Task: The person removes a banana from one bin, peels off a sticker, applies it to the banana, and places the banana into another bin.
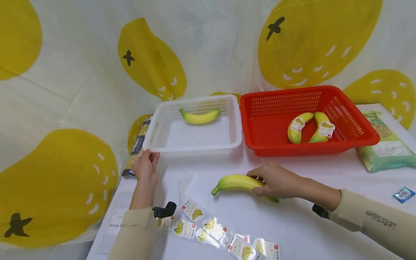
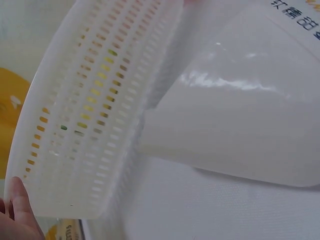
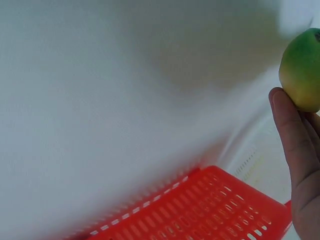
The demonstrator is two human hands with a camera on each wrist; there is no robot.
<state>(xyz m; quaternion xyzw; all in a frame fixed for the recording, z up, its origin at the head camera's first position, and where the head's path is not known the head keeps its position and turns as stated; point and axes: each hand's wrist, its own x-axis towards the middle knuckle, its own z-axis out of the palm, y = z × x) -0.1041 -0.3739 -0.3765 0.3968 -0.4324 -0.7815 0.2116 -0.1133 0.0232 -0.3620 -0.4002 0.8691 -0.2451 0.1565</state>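
Observation:
My right hand (image 1: 277,180) grips a yellow banana (image 1: 235,181) with green ends, its fingers and thumb across the right half, over the white table. In the right wrist view the banana's green end (image 3: 302,70) shows beside the fingers. At the near left corner of the white basket (image 1: 195,148), my left hand (image 1: 146,168) pinches the rim; its fingers (image 2: 21,200) show on that corner in the left wrist view. Inside this basket lies another banana (image 1: 200,117). The red basket (image 1: 305,148) holds two bananas (image 1: 295,134) with labels stuck on them.
Banana-print stickers (image 1: 216,231) on backing strips spread over the near table. A dark-and-yellow package (image 1: 138,144) lies left of the white basket. Right of the red basket sit a green bag (image 1: 386,144) and a small blue packet (image 1: 404,194). A patterned curtain (image 1: 208,47) hangs behind.

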